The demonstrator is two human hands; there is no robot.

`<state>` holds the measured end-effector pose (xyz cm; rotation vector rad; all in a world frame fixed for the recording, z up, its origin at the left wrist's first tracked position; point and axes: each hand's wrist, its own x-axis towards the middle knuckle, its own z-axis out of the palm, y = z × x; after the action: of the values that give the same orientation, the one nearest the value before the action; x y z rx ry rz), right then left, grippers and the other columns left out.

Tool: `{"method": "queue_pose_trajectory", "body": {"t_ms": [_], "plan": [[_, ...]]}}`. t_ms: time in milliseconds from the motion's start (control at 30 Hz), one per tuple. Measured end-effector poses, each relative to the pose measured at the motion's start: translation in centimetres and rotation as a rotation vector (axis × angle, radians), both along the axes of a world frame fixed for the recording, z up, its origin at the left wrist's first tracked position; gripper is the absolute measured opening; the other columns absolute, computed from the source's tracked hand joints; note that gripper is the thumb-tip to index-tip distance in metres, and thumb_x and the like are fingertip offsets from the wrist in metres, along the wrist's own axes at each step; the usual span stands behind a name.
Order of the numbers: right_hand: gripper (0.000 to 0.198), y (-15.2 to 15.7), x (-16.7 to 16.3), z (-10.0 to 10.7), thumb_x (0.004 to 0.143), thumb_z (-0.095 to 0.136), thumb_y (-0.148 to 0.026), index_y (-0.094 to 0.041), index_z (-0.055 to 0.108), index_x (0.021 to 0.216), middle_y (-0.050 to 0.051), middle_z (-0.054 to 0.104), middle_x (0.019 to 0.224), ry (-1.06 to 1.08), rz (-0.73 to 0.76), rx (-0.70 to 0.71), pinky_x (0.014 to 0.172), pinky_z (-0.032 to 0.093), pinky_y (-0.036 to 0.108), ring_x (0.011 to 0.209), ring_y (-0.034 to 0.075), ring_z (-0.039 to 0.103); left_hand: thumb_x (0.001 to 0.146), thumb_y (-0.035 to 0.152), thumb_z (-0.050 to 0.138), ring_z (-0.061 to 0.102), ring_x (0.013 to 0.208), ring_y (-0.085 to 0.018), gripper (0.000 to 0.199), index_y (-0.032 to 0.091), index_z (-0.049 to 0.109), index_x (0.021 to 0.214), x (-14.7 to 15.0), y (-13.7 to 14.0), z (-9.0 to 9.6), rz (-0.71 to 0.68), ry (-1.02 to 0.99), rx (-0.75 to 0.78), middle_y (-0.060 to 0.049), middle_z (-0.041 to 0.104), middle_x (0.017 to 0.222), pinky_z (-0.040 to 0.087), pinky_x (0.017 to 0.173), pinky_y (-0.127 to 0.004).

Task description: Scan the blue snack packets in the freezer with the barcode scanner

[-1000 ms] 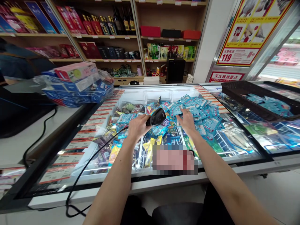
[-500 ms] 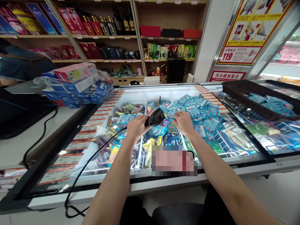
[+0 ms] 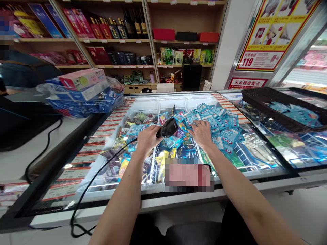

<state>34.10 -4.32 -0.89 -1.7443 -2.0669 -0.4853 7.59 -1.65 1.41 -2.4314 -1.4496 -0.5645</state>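
View: from the head, looking down over a glass-topped freezer [image 3: 176,201].
Scanner [image 3: 169,128]: black, above the middle of the glass. It is held by its handle, probably so that its head is left free and the cable [image 3: 112,157] can hang away to the near left.
Blue packets [image 3: 231,134]: many, in an overlapping pile on the glass, to the right of the scanner. Perhaps they lie so loosely because each one is then easy to reach.
Tray [image 3: 255,97]: dark, to the right of the pile, with similar packets inside; its raised sides seem to keep them together.
Left hand [image 3: 148,137]: the grip is closed around the scanner's handle.
Right hand [image 3: 201,132]: at the left edge of the pile. The grip is loose and partly opened, fingers bent and apart, with no packet visible between them. Whether the fingertips touch the packets, I cannot tell.
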Motion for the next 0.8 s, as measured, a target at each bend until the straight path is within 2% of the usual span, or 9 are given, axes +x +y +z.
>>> {"method": "queue_pose_trajectory", "body": {"t_ms": [133, 233, 367, 500, 600, 800], "plan": [[0.036, -0.2, -0.4, -0.1, 0.093, 0.043, -0.044, -0.021, 0.065, 0.110, 0.009, 0.064, 0.117, -0.032, 0.120, -0.046, 0.097, 0.026, 0.044, 0.111, 0.025, 0.047, 0.078, 0.034, 0.055, 0.063, 0.094, -0.024, 0.033, 0.026, 0.061, 0.109, 0.0, -0.2, 0.0, -0.014, -0.012, -0.005, -0.003, 0.068, 0.101, 0.040, 0.062, -0.030], [0.033, 0.0, -0.7, -0.5, 0.093, 0.044, -0.042, -0.021, 0.068, 0.102, 0.008, 0.069, 0.106, -0.042, 0.132, -0.071, 0.099, 0.025, 0.046, 0.107, 0.025, 0.050, 0.079, 0.034, 0.054, 0.062, 0.095, -0.024, 0.033, 0.026, 0.061, 0.110, 0.2, -0.5, 0.2, -0.020, 0.004, -0.012, -0.003, 0.068, 0.101, 0.040, 0.062, -0.030], [0.028, 0.3, -0.6, -1.2, 0.094, 0.043, -0.033, -0.022, 0.067, 0.101, 0.006, 0.069, 0.107, -0.022, 0.128, -0.029, 0.107, 0.016, 0.050, 0.110, 0.024, 0.050, 0.079, 0.032, 0.054, 0.062, 0.094, -0.023, 0.032, 0.025, 0.061, 0.110, -0.1, -0.8, 0.9, -0.037, 0.037, -0.023, -0.004, 0.067, 0.101, 0.041, 0.064, -0.030], [0.028, 0.3, -0.5, -1.3, 0.095, 0.041, -0.028, -0.023, 0.068, 0.101, 0.005, 0.068, 0.111, -0.011, 0.187, 0.003, 0.111, 0.009, 0.054, 0.115, 0.024, 0.050, 0.079, 0.033, 0.054, 0.062, 0.096, -0.024, 0.034, 0.025, 0.061, 0.112, -2.3, -0.9, 1.4, -0.020, 0.048, -0.013, -0.004, 0.067, 0.102, 0.042, 0.067, -0.030], [0.028, 0.1, -0.8, -1.1, 0.094, 0.042, -0.026, -0.024, 0.068, 0.104, 0.004, 0.067, 0.114, 0.006, 0.286, 0.015, 0.111, 0.012, 0.054, 0.118, 0.023, 0.050, 0.080, 0.036, 0.053, 0.061, 0.099, -0.024, 0.035, 0.024, 0.061, 0.112, -5.0, -1.0, 1.2, 0.063, 0.033, -0.009, -0.005, 0.067, 0.105, 0.042, 0.067, -0.029], [0.027, -0.1, -2.5, -0.9, 0.094, 0.044, -0.023, -0.024, 0.065, 0.109, 0.004, 0.067, 0.114, 0.030, 0.462, -0.005, 0.108, 0.028, 0.047, 0.122, 0.021, 0.049, 0.080, 0.038, 0.053, 0.061, 0.098, -0.023, 0.031, 0.025, 0.061, 0.107, -9.4, -1.4, 0.2, 0.207, 0.014, 0.030, -0.003, 0.067, 0.101, 0.039, 0.064, -0.029]]}}
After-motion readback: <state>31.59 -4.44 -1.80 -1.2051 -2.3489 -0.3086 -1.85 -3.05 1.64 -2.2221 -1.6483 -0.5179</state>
